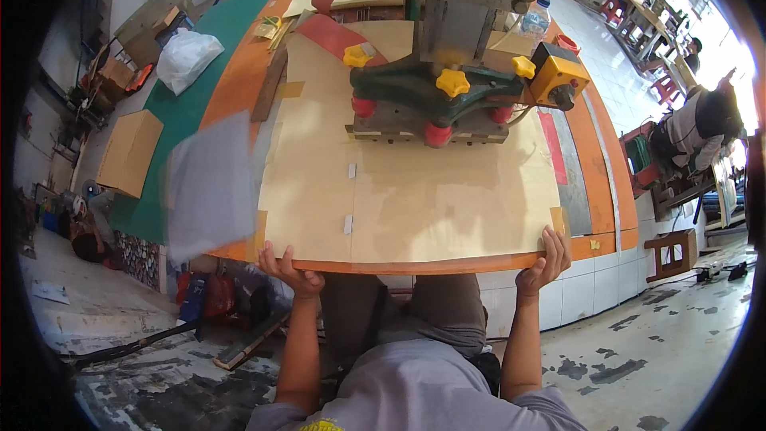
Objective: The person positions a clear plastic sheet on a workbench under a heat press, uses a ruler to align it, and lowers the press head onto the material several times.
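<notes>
My left hand [290, 270] is closed over the front left corner of a flat board with a pale beige sheet [447, 215] on top. Its fingertips lie by a strip of tan tape. At the opposite front corner, my right hand [546, 262] holds the board the same way, fingers on top near another tape strip; the thumbs are mostly hidden. Two small white tabs sit on the sheet's left half. Over its far part stands the dark green press head [435, 96] with yellow star knobs, red feet and a metal plate beneath.
A yellow control box [558, 80] with a black knob is right of the press. A translucent sheet [209, 183], blurred, hangs at the table's left. Further left are a white plastic bag [188, 58] and a cardboard box [130, 152]. Other people sit at the right and far side.
</notes>
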Demonstrator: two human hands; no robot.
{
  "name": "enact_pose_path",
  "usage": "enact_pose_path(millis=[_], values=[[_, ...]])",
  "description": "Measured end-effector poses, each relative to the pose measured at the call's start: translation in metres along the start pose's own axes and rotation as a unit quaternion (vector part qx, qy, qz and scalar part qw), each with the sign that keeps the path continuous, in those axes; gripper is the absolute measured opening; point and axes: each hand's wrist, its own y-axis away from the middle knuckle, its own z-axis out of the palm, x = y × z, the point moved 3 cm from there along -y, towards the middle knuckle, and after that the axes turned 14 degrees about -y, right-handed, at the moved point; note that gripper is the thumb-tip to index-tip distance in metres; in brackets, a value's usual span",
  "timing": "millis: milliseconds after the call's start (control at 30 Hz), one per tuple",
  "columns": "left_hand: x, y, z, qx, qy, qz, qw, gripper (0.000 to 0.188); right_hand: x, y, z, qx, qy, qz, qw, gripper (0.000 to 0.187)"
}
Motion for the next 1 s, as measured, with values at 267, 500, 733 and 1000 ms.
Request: enact_pose_path(millis=[267, 500, 733, 1000], values=[[0.002, -0.004, -0.003, -0.004, 0.001, 0.01, 1.0, 0.058, -0.021, -0.015, -0.009, -0.032, -0.025, 0.036, 0.999, 0.06], [0.003, -0.006, -0.005, -0.009, -0.003, 0.007, 1.0, 0.058, -0.098, -0.05, 0.003, -0.268, -0.085, -0.021, 0.96, 0.058], [0.004, -0.004, -0.007, -0.024, 0.004, -0.007, 1.0, 0.056, -0.135, -0.056, 0.027, -0.433, -0.15, -0.087, 0.884, 0.04], [0.006, -0.004, -0.008, -0.031, 0.007, -0.016, 0.999, 0.056, -0.135, -0.071, 0.031, -0.416, -0.186, -0.115, 0.883, 0.035]])
